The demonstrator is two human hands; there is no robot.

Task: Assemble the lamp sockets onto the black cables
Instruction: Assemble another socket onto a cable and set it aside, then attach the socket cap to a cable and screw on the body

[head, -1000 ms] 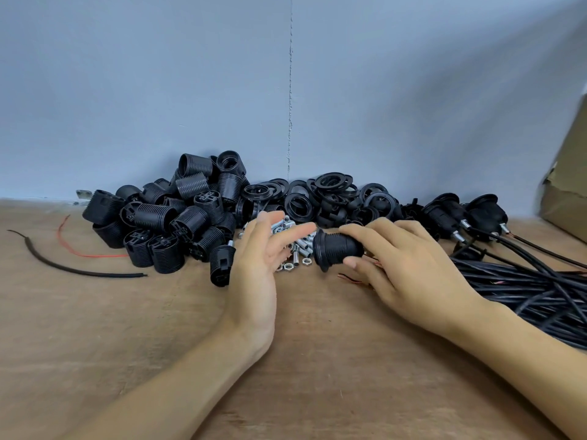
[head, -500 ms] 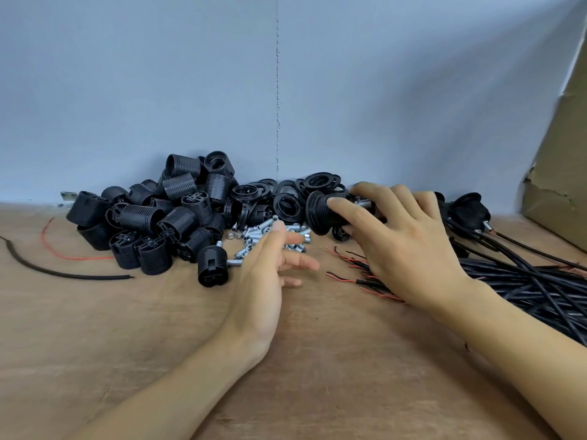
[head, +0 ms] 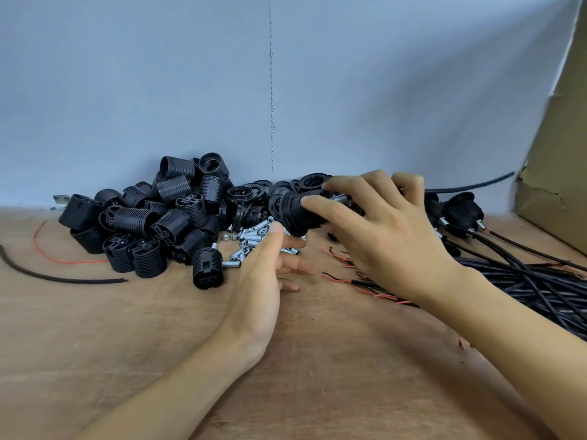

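Observation:
My right hand (head: 387, 236) grips a black lamp socket (head: 298, 214) by its side, lifted above the table near the back. My left hand (head: 266, 274) hovers below and left of it, fingers relaxed, holding nothing. A pile of black threaded socket shells (head: 158, 223) lies at the back left. Black rings (head: 247, 193) are heaped behind the held socket. A bundle of black cables (head: 540, 281) with red stripped ends (head: 346, 281) lies on the right. Assembled sockets on cables (head: 460, 211) sit behind my right hand.
Small metal tubes and nuts (head: 251, 239) are scattered just beyond my left fingers. A loose black cable piece (head: 57, 276) and a red wire (head: 47, 252) lie at the far left. A cardboard box (head: 559, 173) stands at the right. The blue wall (head: 270, 90) closes the back.
My right hand has carried the socket up and back toward the ring pile. My left hand has drawn away from the socket and lowered, fingers spread.

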